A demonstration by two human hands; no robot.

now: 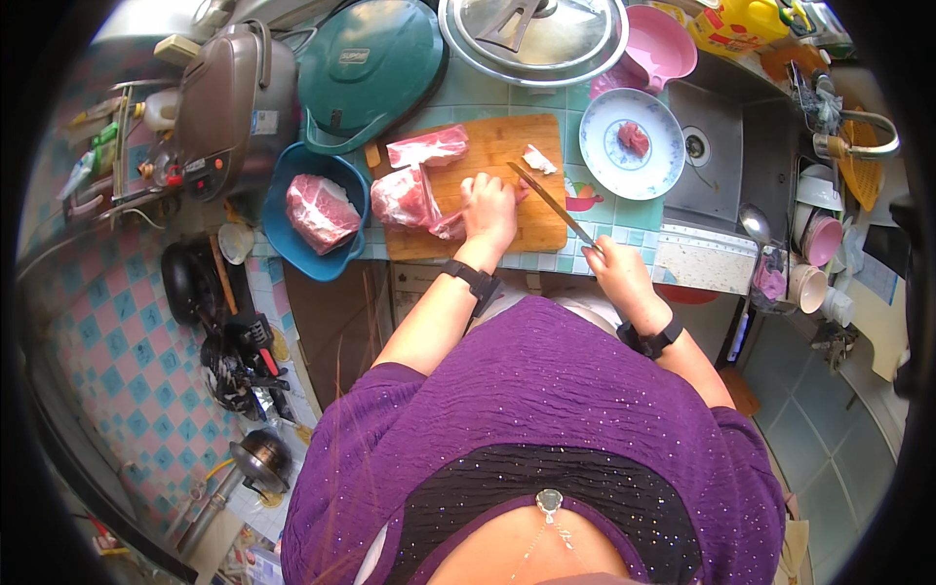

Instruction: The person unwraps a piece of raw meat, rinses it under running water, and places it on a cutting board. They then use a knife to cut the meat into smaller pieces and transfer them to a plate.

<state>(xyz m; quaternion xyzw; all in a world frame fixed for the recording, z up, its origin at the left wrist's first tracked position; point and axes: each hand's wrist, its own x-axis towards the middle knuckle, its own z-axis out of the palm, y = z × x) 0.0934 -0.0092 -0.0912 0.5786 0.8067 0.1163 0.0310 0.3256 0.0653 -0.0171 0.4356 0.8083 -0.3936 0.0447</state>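
A wooden cutting board [497, 139] lies on the tiled counter. On its near half my left hand [488, 212] grips a piece of raw meat [449, 227], mostly covered by my fingers. My right hand [621, 278] holds a kitchen knife [552, 201] by the handle. Its blade slants to the far left, just right of my left fingers. Left of that hand sit a thick chunk of raw meat [402, 197] and a longer strip of meat [431, 146]. A whitish scrap of fat [539, 159] rests near the board's right edge.
A blue basin [274, 227] with a large meat piece [322, 212] stands at left. Right of the board, a patterned plate [599, 164] holds a small meat piece [632, 139] beside the sink [720, 212]. Behind are a green lidded appliance [369, 73] and a lidded pan [537, 33].
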